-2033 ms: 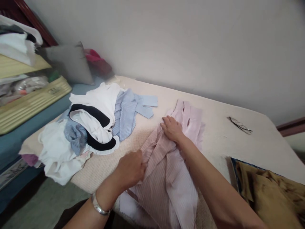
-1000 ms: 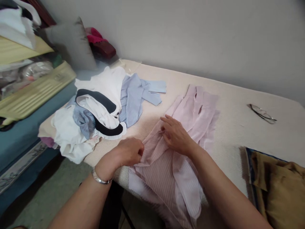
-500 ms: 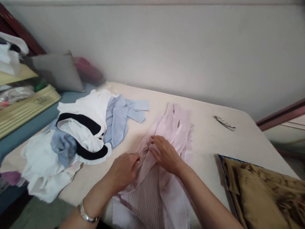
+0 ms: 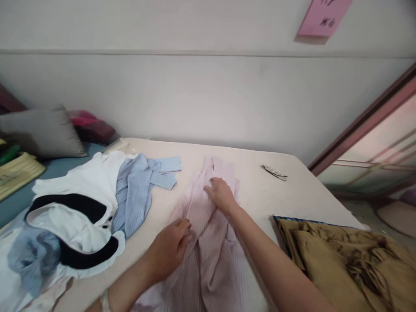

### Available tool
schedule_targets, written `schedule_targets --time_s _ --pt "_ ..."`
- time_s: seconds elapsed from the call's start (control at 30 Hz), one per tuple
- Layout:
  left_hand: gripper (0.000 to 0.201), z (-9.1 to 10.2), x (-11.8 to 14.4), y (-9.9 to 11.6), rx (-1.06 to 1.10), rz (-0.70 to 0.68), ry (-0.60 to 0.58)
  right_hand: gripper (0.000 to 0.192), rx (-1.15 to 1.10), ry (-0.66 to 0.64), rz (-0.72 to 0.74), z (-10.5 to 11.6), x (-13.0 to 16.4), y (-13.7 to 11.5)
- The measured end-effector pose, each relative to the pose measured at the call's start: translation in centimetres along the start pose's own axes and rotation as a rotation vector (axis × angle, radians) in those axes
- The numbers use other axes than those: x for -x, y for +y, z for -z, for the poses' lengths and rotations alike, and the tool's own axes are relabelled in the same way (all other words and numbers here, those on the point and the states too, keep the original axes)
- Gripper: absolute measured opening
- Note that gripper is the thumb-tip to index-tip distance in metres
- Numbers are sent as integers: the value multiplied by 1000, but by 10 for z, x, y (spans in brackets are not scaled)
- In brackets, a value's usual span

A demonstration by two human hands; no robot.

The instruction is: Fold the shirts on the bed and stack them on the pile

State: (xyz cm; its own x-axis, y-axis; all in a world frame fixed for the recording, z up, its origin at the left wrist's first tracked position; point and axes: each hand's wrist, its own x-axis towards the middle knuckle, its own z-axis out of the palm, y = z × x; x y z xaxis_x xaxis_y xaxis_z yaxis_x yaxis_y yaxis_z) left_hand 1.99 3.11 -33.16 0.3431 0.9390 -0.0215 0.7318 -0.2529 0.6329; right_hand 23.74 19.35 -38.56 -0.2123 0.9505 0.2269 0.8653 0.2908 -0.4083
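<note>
One pink striped garment (image 4: 211, 260) stretches from lower center to mid-frame, likely light, limp, easily creased; fingers of the left hand (image 4: 169, 249) curl, those of the right hand (image 4: 223, 197) bend loosely, any pinch unclear; the garment's flatter far end (image 4: 224, 168) probably grips surest.
</note>
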Motion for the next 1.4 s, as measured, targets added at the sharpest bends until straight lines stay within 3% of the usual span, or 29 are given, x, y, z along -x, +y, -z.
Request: schedule_targets --time_s 0.07,0.13,0.17,0.27,0.4,0.53,0.73,0.87,0.97,1.07,1.17,1.23,1.3,1.4 --pt "18 11 -47 -2 190 83 39 36 -42 121 -166 17 -20 26" --pt "2 20 -106 -4 551 361 103 32 -128 215 -389 32 -42 55" --pt "5 23 -138 -6 791 506 156 30 -195 230 -508 37 -54 68" --pt "16 24 -232 -12 920 602 243 24 -396 153 -757 44 -86 99" --pt "18 12 -322 -20 986 694 282 29 -556 25 -833 35 -119 115" --pt "16 -5 -362 -21 998 743 223 33 -650 -11 -848 27 -138 116" --pt "21 -8 -356 -8 981 643 215 28 -745 64 -709 43 -129 102" --pt "24 13 -322 -8 1021 438 172 17 -811 79 -524 65 -102 92" --pt "19 28 -283 -21 952 225 87 11 -789 26 -253 82 -73 83" --pt "12 34 -239 -38 828 46 -75 11 -592 -85 -26 92 -36 73" --pt "10 34 -205 -53 727 9 -267 21 -264 -235 195 87 1 65" --pt "12 34 -191 -59 649 -1 -332 28 -47 -328 348 80 21 63" --pt "16 37 -186 -62 529 -13 -303 30 118 -381 428 74 33 61" --pt "21 41 -188 -63 257 -37 -167 26 241 -435 432 79 40 53"
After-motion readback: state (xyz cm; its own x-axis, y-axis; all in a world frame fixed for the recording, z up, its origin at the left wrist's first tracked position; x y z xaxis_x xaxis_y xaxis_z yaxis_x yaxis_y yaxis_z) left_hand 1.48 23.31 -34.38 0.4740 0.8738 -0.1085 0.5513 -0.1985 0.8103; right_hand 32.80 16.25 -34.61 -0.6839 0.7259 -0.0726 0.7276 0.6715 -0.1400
